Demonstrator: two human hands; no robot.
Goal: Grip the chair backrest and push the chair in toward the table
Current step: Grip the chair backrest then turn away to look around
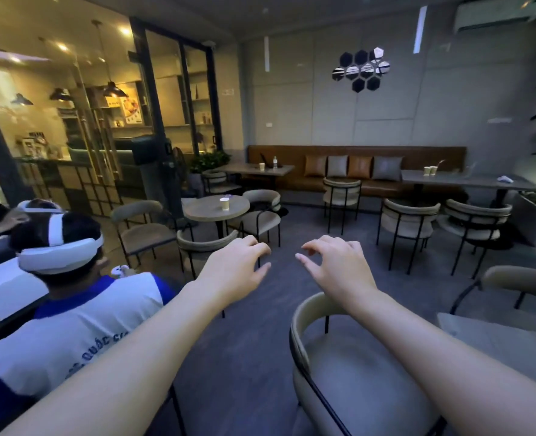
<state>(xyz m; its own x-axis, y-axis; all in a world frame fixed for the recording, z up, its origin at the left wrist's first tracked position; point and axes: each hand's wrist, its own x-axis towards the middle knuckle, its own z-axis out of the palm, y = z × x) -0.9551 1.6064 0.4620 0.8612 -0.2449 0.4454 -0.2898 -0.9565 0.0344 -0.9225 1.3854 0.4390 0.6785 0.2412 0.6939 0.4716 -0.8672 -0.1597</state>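
Note:
A beige chair [332,369] with a curved padded backrest [299,328] and a black metal frame stands just below me, at the lower middle. A grey table [496,338] shows its edge to the right of it. My left hand [238,269] is stretched out in front, fingers apart and curled, holding nothing. My right hand [332,265] hovers beside it, also with curled, spread fingers. My right forearm crosses above the chair's backrest; neither hand touches the chair.
A seated person [71,316] in a white and blue shirt with a white headset is close on my left. A round table [216,209] with a cup and several chairs stand ahead. A brown bench [354,165] with long tables lines the far wall.

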